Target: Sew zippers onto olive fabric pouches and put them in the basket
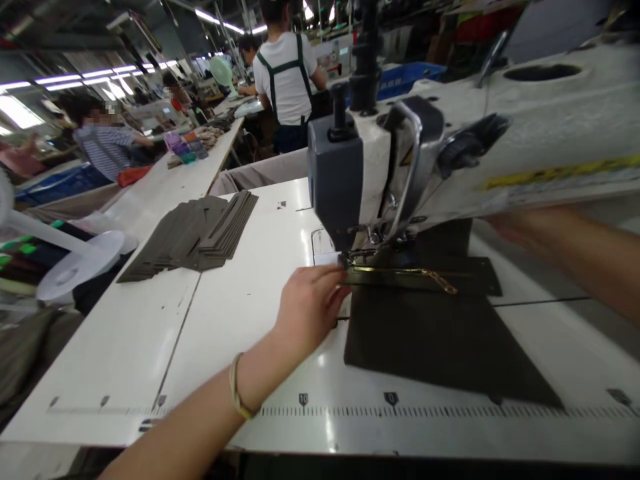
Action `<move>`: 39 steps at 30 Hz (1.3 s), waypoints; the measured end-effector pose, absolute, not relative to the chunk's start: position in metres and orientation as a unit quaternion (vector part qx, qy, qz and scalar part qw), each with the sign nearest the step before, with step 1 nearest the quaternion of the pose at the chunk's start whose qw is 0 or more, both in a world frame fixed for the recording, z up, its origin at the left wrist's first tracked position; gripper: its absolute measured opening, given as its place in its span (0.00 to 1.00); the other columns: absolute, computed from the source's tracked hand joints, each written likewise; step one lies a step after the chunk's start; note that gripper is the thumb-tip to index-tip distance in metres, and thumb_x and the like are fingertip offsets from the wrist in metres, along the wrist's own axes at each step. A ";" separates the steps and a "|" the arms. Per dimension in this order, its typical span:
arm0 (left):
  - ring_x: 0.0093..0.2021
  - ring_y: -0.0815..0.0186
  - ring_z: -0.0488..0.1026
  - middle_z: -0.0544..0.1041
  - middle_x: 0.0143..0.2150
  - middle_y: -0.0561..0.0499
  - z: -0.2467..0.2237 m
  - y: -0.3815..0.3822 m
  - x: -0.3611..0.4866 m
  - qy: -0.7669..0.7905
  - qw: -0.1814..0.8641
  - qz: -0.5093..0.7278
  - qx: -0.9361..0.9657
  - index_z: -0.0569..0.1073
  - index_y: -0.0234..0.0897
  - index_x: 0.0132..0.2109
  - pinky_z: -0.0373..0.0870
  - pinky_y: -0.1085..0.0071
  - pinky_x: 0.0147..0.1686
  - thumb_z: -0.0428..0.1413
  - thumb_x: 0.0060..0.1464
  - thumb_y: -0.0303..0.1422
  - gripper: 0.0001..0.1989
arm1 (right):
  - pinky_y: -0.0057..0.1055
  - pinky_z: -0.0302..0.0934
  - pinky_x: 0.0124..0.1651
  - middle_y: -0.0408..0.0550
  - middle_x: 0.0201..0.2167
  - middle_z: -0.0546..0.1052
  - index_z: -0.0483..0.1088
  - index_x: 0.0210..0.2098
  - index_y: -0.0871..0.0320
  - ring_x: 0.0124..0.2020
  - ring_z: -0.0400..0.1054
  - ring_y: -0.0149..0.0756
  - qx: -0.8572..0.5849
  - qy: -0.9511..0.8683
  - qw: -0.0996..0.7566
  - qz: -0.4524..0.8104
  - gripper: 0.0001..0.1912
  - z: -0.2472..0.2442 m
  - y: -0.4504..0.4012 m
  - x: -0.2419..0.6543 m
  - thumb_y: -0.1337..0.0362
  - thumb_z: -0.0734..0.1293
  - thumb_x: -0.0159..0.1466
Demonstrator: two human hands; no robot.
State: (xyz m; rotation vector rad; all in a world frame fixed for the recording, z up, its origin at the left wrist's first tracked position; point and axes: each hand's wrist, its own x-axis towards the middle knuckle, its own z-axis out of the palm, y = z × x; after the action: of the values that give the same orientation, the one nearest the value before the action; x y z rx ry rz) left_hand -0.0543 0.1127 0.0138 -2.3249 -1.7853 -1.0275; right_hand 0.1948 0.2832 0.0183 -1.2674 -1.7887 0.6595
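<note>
White tabletop (250,307), dark fabric (430,347) between hands (310,300) (517,225)

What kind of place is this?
Probably a sewing factory: there's a big sewing machine, a pile of cut dark pieces, and other people at work tables behind.

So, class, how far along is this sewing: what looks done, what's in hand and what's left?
Done: the gold zipper lies along the dark strip over the larger panel. In hand: the left hand steadies the strip's end at the sewing machine; the right hand is partly hidden. Left: probably more stitching, since the work sits at the needle area; whether the stacked pieces are waiting or finished, I cannot tell.
</note>
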 end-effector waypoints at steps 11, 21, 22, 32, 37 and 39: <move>0.46 0.61 0.74 0.77 0.41 0.45 -0.005 0.121 -0.051 -0.562 0.107 -0.228 -0.788 0.73 0.32 0.38 0.64 0.57 0.54 0.50 0.59 0.26 0.07 | 0.41 0.64 0.48 0.57 0.44 0.74 0.70 0.45 0.66 0.45 0.68 0.43 -0.216 -0.932 0.289 -0.008 0.14 0.000 0.180 0.128 0.68 0.57 0.65; 0.49 0.60 0.72 0.76 0.44 0.42 -0.009 0.126 -0.056 -0.538 0.103 -0.233 -0.803 0.72 0.30 0.39 0.65 0.58 0.54 0.48 0.59 0.25 0.09 | 0.37 0.67 0.46 0.54 0.46 0.74 0.70 0.45 0.63 0.46 0.68 0.40 -0.186 -0.949 0.254 -0.018 0.15 -0.010 0.203 0.122 0.68 0.55 0.65; 0.49 0.60 0.72 0.76 0.44 0.41 -0.008 0.126 -0.056 -0.538 0.105 -0.227 -0.805 0.72 0.30 0.39 0.65 0.58 0.54 0.47 0.60 0.25 0.09 | 0.37 0.67 0.46 0.54 0.46 0.74 0.70 0.45 0.62 0.46 0.68 0.39 -0.186 -0.949 0.253 -0.019 0.15 -0.009 0.203 0.122 0.68 0.55 0.65; 0.48 0.60 0.73 0.76 0.44 0.41 -0.003 0.128 -0.055 -0.531 0.120 -0.203 -0.814 0.71 0.31 0.38 0.67 0.58 0.53 0.46 0.59 0.24 0.09 | 0.34 0.67 0.43 0.53 0.42 0.76 0.71 0.42 0.61 0.42 0.70 0.38 -0.202 -0.944 0.257 -0.033 0.15 -0.010 0.204 0.117 0.70 0.55 0.64; 0.45 0.59 0.74 0.77 0.42 0.41 -0.005 0.137 -0.058 -0.523 0.126 -0.234 -0.810 0.72 0.31 0.35 0.69 0.60 0.51 0.48 0.59 0.25 0.08 | 0.34 0.67 0.42 0.54 0.40 0.76 0.71 0.41 0.62 0.40 0.71 0.38 -0.194 -0.948 0.249 -0.042 0.14 -0.007 0.209 0.114 0.72 0.56 0.63; 0.45 0.59 0.75 0.77 0.42 0.40 -0.006 0.139 -0.059 -0.519 0.120 -0.246 -0.810 0.72 0.30 0.35 0.69 0.61 0.51 0.49 0.59 0.25 0.08 | 0.34 0.66 0.43 0.54 0.40 0.76 0.71 0.41 0.62 0.40 0.71 0.38 -0.196 -0.949 0.243 -0.040 0.14 -0.006 0.210 0.114 0.72 0.56 0.63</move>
State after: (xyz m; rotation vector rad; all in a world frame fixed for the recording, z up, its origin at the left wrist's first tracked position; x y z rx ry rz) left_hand -0.0591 0.1386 -0.0057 -2.3656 -1.5175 -0.7186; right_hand 0.1141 0.2104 -0.0061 -0.5345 -2.5930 -0.1087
